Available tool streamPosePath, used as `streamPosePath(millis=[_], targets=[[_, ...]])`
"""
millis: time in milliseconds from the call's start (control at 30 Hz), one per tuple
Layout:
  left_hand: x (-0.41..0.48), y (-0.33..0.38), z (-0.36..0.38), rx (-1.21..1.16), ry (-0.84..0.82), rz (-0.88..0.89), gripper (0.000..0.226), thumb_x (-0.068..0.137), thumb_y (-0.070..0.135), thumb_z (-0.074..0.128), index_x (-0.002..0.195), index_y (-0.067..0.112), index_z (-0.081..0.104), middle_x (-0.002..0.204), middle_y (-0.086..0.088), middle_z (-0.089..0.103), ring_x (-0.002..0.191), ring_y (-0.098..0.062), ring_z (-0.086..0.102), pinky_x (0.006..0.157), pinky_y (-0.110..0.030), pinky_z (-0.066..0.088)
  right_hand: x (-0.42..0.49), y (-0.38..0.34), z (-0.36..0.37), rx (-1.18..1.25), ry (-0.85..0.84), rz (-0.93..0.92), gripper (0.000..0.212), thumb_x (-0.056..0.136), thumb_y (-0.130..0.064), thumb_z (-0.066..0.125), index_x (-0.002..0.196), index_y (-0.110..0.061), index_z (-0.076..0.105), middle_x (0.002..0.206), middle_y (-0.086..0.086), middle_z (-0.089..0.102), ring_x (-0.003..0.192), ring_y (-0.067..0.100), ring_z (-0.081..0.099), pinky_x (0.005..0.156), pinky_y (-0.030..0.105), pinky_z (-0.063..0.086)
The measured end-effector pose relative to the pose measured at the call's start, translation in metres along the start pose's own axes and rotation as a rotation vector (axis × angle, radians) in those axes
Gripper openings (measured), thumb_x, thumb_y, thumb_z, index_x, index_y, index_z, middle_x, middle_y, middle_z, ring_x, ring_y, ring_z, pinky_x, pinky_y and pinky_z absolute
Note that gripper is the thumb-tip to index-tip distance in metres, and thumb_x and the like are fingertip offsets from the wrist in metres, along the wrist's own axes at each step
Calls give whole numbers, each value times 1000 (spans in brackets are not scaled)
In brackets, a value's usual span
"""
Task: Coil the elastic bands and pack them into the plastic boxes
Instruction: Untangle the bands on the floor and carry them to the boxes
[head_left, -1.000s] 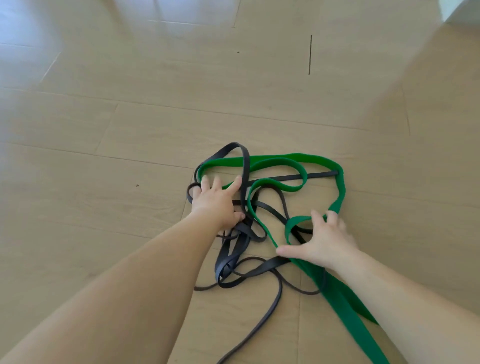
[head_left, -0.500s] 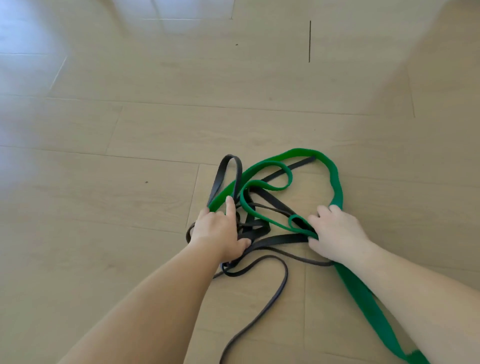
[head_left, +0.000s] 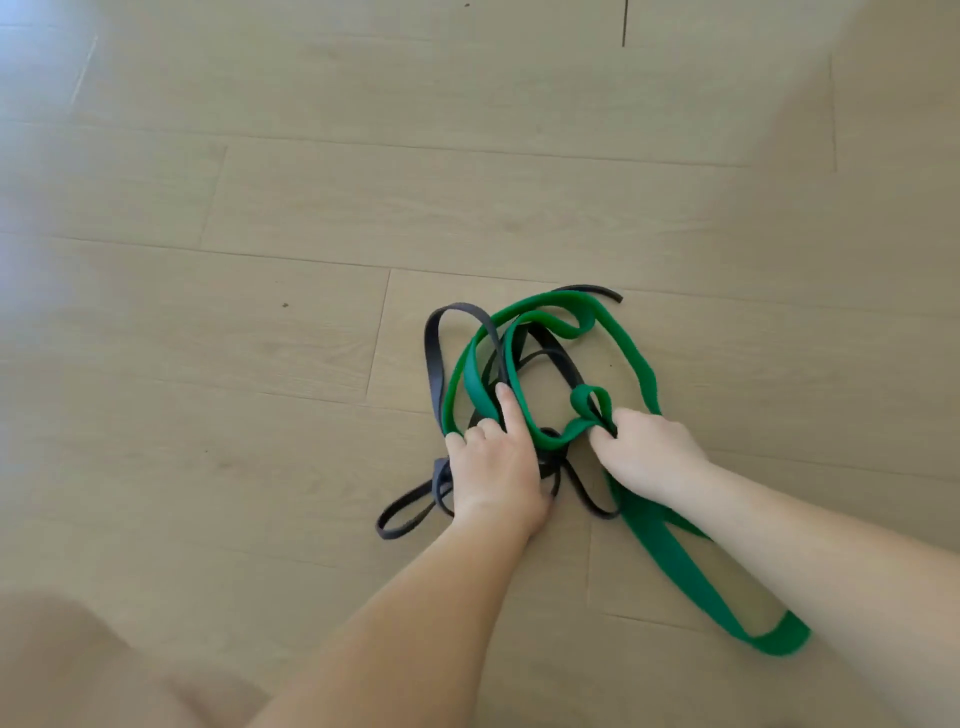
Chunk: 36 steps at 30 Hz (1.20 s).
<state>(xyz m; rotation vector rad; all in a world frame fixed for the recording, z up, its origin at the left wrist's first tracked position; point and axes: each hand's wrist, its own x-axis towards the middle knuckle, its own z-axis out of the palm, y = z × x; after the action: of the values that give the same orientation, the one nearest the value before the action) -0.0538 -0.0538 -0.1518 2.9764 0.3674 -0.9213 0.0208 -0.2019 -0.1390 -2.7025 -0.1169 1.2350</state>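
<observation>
right hand (head_left: 644, 457) pinches green band (head_left: 631, 364)

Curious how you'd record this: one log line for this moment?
stage: gathering tangle | left hand: over black bands, forefinger on green band | right hand: pinching green band loop | boxes: unseen

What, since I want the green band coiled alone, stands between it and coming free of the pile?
The black bands do: their strands cross through loops of the green band, between the left hand, resting on the pile, and the right hand, pinching a green fold. No plastic box is in view.
</observation>
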Motion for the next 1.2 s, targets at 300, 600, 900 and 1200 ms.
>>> streamPosePath(millis=[300, 600, 900, 1200], targets=[[13, -24, -24, -532, 34, -180, 80, 95, 41, 48, 163, 19, 12, 103, -1, 66, 105, -34, 65, 81, -36, 47, 5, -24, 17, 309, 24, 14, 38, 101, -56, 41, 85, -23, 49, 88, 3, 62, 87, 31, 62, 70, 38, 46], [33, -69, -33, -902, 86, -488, 77, 97, 70, 44, 152, 17, 31, 150, -8, 40, 108, -27, 57, 80, -40, 47, 9, -24, -7, -291, 232, -47, 56, 93, -76, 38, 125, -38, 64, 169, 14, -1, 153, 48, 4, 121, 61, 17], [40, -62, -37, -677, -190, -385, 97, 78, 94, -3, 158, 49, 26, 157, -15, 40, 148, -38, 22, 116, -58, 19, 17, -19, -9, 149, 105, 77, 83, 78, -84, 54, 144, -34, 54, 145, 6, 37, 134, 31, 41, 103, 46, 48], [42, -59, -19, -420, -105, -243, 54, 92, 58, 41, 142, 37, 41, 126, -3, 62, 131, -33, 35, 107, -57, 26, 8, -58, 11, 284, 160, -116, 80, 99, -38, 52, 162, -28, 3, 102, 10, 67, 92, 33, 62, 83, 40, 52]])
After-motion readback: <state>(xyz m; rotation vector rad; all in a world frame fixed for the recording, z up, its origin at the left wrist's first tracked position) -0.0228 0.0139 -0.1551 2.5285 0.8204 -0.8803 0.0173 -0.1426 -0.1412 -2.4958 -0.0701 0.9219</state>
